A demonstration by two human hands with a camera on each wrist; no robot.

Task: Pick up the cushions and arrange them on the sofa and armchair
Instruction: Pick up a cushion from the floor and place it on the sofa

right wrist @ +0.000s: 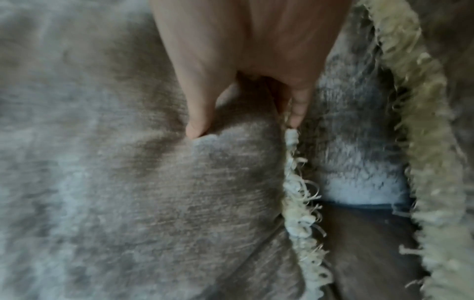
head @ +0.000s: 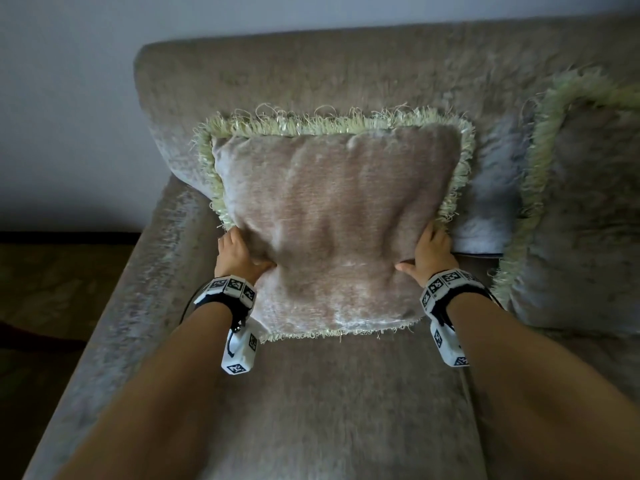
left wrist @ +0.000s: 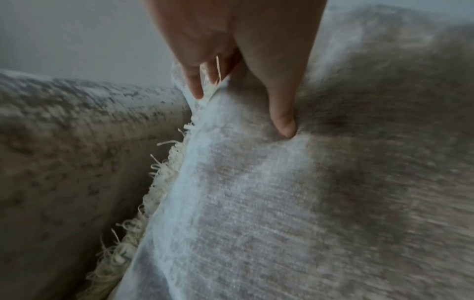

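Both forearms reach over the sofa seat. Left hand and right hand each pinch a side of the fringed cushion, thumbs dug into its front, fingers behind, holding it against the backrest. Second cushion leans just beside, right.

— What colour is the cushion?
— Beige-pink plush with a pale sheen, plain, no print. Its fringe is pale yellow-green all round.
— And the sofa?
— Grey-brown velvet, mottled with lighter silvery patches on the arm and back.
— The second cushion?
— Darker grey-brown, with the same yellow-green fringe.
— The wristbands?
— White blocks printed with black-and-white square markers, on black straps.
— The wall?
— Plain pale grey.
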